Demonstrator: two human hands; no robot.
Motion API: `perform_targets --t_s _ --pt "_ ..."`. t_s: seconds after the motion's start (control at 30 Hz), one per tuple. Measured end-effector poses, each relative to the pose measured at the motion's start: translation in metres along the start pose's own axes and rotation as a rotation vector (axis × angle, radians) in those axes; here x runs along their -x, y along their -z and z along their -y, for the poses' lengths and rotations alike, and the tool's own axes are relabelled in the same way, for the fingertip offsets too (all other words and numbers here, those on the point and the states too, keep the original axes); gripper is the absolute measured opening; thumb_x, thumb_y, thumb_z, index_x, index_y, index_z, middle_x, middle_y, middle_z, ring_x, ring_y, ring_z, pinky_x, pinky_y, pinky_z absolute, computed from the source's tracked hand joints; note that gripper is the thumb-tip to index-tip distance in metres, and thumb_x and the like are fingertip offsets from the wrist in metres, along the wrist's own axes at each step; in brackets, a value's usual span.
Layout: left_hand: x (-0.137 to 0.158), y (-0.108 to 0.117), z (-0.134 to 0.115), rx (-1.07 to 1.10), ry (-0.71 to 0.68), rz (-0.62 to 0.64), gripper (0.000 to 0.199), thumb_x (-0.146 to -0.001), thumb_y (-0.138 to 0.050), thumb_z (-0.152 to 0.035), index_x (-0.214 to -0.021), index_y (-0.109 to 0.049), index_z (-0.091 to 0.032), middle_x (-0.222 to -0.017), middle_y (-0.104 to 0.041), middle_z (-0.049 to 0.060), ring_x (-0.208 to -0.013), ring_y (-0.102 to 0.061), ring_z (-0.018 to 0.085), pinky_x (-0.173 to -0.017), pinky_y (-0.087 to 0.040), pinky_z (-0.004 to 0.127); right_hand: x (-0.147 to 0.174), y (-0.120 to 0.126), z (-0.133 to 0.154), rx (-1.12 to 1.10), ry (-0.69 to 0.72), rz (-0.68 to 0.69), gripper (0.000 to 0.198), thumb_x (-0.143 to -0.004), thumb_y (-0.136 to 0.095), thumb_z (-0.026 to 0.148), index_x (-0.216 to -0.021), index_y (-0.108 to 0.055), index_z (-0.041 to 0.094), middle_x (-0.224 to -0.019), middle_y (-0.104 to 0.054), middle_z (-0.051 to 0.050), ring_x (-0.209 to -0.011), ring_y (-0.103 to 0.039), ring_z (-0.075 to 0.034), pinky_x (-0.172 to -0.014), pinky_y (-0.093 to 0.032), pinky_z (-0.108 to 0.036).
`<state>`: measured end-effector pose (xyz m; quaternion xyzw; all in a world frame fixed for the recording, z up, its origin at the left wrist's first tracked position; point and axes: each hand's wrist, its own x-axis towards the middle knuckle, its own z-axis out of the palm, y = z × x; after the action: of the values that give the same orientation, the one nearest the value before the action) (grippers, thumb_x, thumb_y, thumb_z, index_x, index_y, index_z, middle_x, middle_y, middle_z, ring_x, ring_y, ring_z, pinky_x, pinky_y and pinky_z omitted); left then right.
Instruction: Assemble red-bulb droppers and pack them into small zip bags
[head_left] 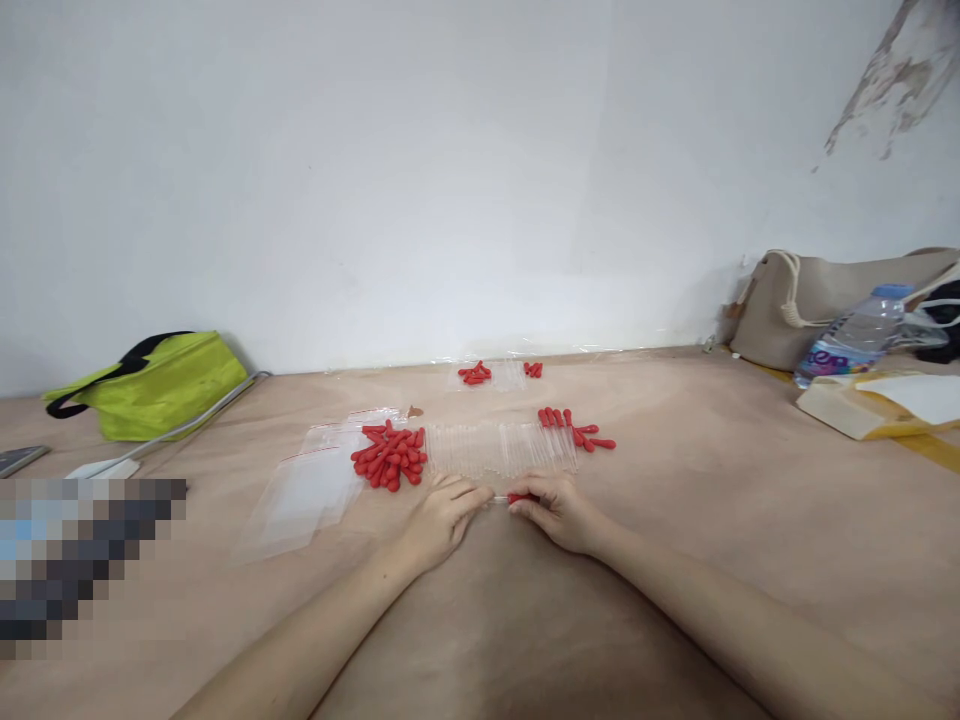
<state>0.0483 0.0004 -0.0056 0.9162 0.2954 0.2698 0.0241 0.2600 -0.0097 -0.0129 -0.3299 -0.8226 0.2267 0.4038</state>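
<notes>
My left hand (441,522) is closed in a pinch on one end of a thin clear dropper tube (500,498). At the tube's other end, my right hand (561,512) pinches a red rubber bulb (515,497), mostly covered by the fingers. Just beyond both hands lies a row of clear dropper tubes (487,448) side by side. A pile of red rubber bulbs (390,458) sits left of the row. At its right end, several red bulbs (556,417) line up with the tubes, and a few more (596,438) lie askew.
Clear zip bags (307,500) overlap on the left of the brown-covered table (712,520). By the wall are two small red clusters (475,374) with more tubes. A lime-green pouch (169,385) stands left; a water bottle (851,335) and beige bag (780,310) stand right.
</notes>
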Motion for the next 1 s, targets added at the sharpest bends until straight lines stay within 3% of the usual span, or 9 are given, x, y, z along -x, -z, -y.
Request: perform_targets --t_s 0.3,0.7,0.9,1.0 --pt "0.000 0.001 -0.003 -0.070 -0.075 0.053 0.028 -0.088 -0.034 -0.015 -0.101 -0.059 -0.016 -0.074 -0.060 0.006 -0.072 -0.052 0.017 -0.067 -0.036 0.030 0.005 -0.002 0.000 0.111 0.066 0.050 0.015 -0.082 -0.047 0.020 -0.088 -0.060 0.018 -0.080 -0.059 -0.005 -0.071 -0.053 -0.013 -0.063 -0.042 -0.024" --pt "-0.004 -0.006 -0.006 -0.088 -0.107 0.014 0.026 -0.088 -0.035 -0.015 -0.092 -0.060 -0.015 -0.068 -0.058 0.006 -0.068 -0.051 0.017 -0.065 -0.037 0.030 0.001 -0.006 0.002 0.252 0.091 0.123 0.013 -0.081 -0.046 0.020 -0.082 -0.058 0.017 -0.075 -0.056 -0.005 -0.069 -0.051 -0.015 -0.062 -0.041 -0.025" --pt "-0.003 -0.009 -0.005 -0.046 -0.020 -0.045 0.024 -0.089 -0.038 -0.020 -0.097 -0.060 -0.017 -0.076 -0.061 0.006 -0.072 -0.053 0.017 -0.066 -0.041 0.031 -0.004 -0.002 0.001 0.062 0.012 0.080 0.017 -0.082 -0.047 0.023 -0.090 -0.061 0.020 -0.079 -0.059 -0.004 -0.074 -0.055 -0.014 -0.068 -0.043 -0.026" --pt "-0.003 -0.009 -0.007 0.018 0.020 -0.075 0.024 -0.089 -0.039 -0.022 -0.106 -0.056 -0.018 -0.084 -0.063 0.006 -0.078 -0.055 0.017 -0.071 -0.043 0.031 -0.007 -0.004 -0.002 -0.144 -0.101 -0.034 0.017 -0.079 -0.053 0.030 -0.092 -0.060 0.020 -0.081 -0.062 -0.004 -0.075 -0.057 -0.014 -0.071 -0.045 -0.028"
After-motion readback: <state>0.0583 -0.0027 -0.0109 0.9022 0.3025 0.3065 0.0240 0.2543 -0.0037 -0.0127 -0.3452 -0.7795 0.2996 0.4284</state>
